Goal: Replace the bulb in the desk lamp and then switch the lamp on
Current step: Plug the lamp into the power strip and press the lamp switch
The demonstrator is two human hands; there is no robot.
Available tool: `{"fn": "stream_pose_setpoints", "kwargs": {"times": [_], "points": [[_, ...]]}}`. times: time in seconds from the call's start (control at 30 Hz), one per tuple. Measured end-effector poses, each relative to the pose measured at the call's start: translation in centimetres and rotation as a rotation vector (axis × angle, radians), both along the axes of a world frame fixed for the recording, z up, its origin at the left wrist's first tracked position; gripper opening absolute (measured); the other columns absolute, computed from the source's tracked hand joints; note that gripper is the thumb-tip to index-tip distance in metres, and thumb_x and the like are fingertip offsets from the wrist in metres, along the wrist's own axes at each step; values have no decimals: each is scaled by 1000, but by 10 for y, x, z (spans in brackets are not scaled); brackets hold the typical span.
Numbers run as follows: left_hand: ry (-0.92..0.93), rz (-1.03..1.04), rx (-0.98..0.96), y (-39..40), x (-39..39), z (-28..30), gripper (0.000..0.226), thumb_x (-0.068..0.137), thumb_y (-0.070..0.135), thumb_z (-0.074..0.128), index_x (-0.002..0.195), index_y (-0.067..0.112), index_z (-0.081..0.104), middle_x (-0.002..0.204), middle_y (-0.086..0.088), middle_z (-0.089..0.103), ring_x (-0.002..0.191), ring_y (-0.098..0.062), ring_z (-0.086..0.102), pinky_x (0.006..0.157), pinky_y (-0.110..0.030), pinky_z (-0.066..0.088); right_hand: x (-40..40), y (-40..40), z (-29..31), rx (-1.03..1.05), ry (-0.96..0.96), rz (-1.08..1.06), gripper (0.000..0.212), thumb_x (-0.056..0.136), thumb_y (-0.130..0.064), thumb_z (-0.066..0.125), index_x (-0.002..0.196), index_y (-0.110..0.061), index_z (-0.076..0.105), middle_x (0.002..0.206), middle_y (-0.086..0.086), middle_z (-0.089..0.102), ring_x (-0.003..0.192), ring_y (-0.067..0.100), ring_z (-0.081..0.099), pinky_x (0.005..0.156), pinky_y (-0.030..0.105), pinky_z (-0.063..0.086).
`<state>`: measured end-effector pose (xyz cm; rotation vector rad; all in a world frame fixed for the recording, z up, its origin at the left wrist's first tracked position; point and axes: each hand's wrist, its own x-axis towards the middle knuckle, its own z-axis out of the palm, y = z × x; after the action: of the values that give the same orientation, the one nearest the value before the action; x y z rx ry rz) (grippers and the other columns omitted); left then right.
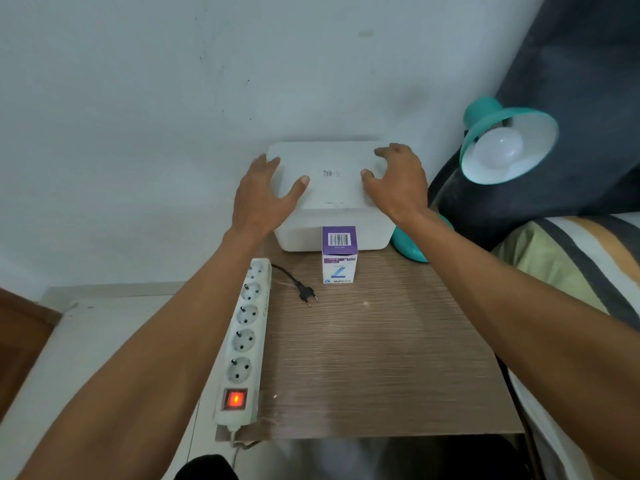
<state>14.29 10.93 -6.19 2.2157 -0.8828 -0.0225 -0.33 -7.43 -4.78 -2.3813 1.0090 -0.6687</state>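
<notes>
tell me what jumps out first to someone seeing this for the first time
Both hands, the left hand and the right hand, are spread open over a white box at the back of the wooden table. To the right, a teal desk lamp tilts its unlit bulb toward the camera. The red switch glows on the power strip along the table's left edge.

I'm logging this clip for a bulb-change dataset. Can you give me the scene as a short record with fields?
lamp: teal desk lamp at right, shade tilted toward camera
bulb: white bulb seated in shade, unlit
plug: black plug loose on table, in no socket
power strip: white strip, red switch glowing
bulb box: purple-white carton, upright
hands: left hand and right hand, open, on white box
</notes>
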Motion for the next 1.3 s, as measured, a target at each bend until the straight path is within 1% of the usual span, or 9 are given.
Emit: {"fn": "stream_pose_setpoints", "kwargs": {"times": [0.2, 0.3, 0.47, 0.57, 0.67, 0.8, 0.93, 1.1, 1.3], "points": [[50, 5, -53, 58, -18, -15, 77, 91, 64, 57, 149, 14, 47, 161, -11, 37, 151, -24, 29, 121, -47, 29, 8, 67, 16, -100, -128, 146, 31, 93, -26, 58, 120, -17, 68, 100, 0, 72, 98, 20, 64, 82, 34, 51], [87, -12, -31, 96, -36, -32, 78, 92, 57, 64, 153, 16, 39, 161, -8, 37, 150, -20, 31, 120, -35, 29, 11, 106, 6, -34, -82, 251, 27, 91, -24, 58, 113, -16, 72, 83, 0, 74, 85, 22, 68, 79, 36, 56], [268, -76, 9, 155, -73, -65, 94, 84, 48, 78, 158, 19, 26, 157, 2, 42, 134, 0, 39, 105, -15, 32, 13, 158, -31, 33, 115, 329, 25, 90, -23, 61, 105, -7, 74, 94, 13, 75, 90, 29, 68, 81, 39, 56], [364, -135, 8, 184, -91, -88, 101, 73, 60, 83, 152, 33, 27, 147, 9, 49, 129, -6, 52, 104, -30, 47, 8, 180, -61, 48, 315, 344, 20, 86, -21, 65, 95, -5, 73, 89, 14, 71, 81, 31, 67, 70, 40, 57], [400, -164, 47, 197, -104, -101, 115, 66, 64, 85, 154, 34, 17, 149, 8, 43, 131, -11, 49, 103, -30, 44, 3, 191, -82, 15, 461, 317, 23, 88, -25, 63, 98, -6, 69, 101, 13, 69, 88, 33, 66, 71, 39, 54], [412, -164, 138, 205, -104, -117, 139, 56, 81, 79, 157, 38, -6, 166, 2, 23, 147, -21, 37, 115, -48, 40, 1, 192, -98, -60, 549, 296, 25, 92, -24, 60, 106, -5, 66, 109, 15, 65, 99, 33, 63, 79, 40, 53], [419, -185, 120, 207, -106, -117, 135, 70, 54, 87, 160, 22, -8, 165, 0, 23, 141, -16, 40, 108, -27, 35, -1, 193, -106, -94, 557, 219, 21, 94, -18, 59, 107, -4, 66, 109, 19, 66, 101, 36, 63, 79, 42, 52], [428, -210, 15, 210, -106, -117, 122, 72, 45, 89, 158, 26, 5, 145, 11, 43, 121, -7, 51, 101, -32, 48, 5, 191, -106, 5, 493, 143, 16, 89, -12, 60, 99, -3, 69, 100, 18, 68, 91, 35, 66, 77, 43, 57], [443, -194, -67, 210, -106, -122, 118, 70, 45, 90, 158, 30, 13, 138, 6, 56, 115, -10, 61, 94, -26, 50, 23, 193, -80, 417, 25, 84, 9, 84, -14, 77, 93, -16, 73, 86, 0, 73, 81, 17, 70, 82, 36, 59]]}}
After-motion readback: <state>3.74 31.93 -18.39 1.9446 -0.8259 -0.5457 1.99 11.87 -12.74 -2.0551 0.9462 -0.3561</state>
